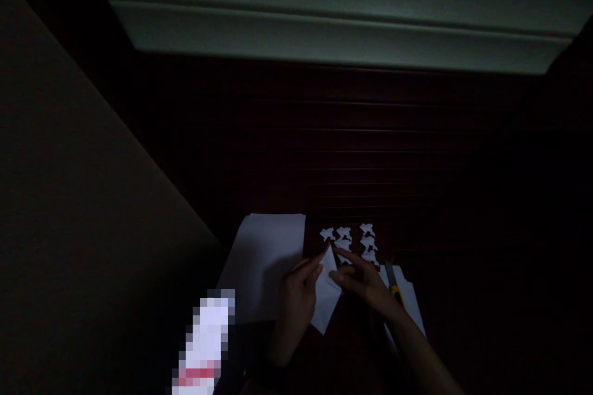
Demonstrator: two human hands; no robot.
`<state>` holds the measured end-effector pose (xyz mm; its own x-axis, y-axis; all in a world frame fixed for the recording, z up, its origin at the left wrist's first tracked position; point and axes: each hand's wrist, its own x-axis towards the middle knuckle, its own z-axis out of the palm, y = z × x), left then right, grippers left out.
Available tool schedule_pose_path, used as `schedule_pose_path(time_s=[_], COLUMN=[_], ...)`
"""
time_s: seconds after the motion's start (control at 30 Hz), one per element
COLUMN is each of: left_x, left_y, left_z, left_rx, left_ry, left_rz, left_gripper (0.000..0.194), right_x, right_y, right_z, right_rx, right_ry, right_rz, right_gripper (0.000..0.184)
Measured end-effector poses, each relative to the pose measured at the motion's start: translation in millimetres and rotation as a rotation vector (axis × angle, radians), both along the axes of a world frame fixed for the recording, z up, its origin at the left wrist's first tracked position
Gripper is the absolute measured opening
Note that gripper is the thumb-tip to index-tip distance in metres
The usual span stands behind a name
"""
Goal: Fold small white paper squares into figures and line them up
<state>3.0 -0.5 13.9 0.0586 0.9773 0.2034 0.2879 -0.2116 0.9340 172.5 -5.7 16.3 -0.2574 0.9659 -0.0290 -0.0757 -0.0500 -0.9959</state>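
Note:
A folded sheet of white paper (327,302) with a pointed top is between my two hands. My left hand (299,287) grips its left edge, thumb on the front face and fingers along the side. On the right side, my right hand (364,281) pinches the paper with the thumb low on it and the index finger stretched toward the tip. Just beyond the hands lie several small folded white paper figures (367,242) in rows, some partly hidden by my right hand.
To the left lies a stack of white paper (259,259). On the right, a yellow-handled utility knife (397,297) rests on more white paper (412,296). A blurred bright object (204,333) is at lower left. Slatted dark wood (324,136) stands behind; the scene is very dim.

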Motion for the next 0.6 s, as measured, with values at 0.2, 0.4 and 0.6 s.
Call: schedule_pose_path(time_s=[0.2, 0.4, 0.6], left_x=[3.9, 2.6, 2.4], left_y=[-7.2, -8.3, -8.8], left_z=[6.8, 5.4, 12.3], left_rx=[-0.016, -0.016, 0.009], left_ry=[0.131, 0.219, 0.275], left_rz=[-0.270, -0.298, -0.270], left_gripper=[0.032, 0.029, 0.026], right_x=[13.3, 20.3, 20.3], right_y=[3.8, 8.0, 10.1], right_z=[-0.7, -11.2, -16.3], right_rx=[0.140, 0.140, 0.126], right_ry=[-0.081, -0.324, -0.393], right_rz=[-0.021, -0.061, -0.151], right_gripper=[0.036, 0.018, 0.022])
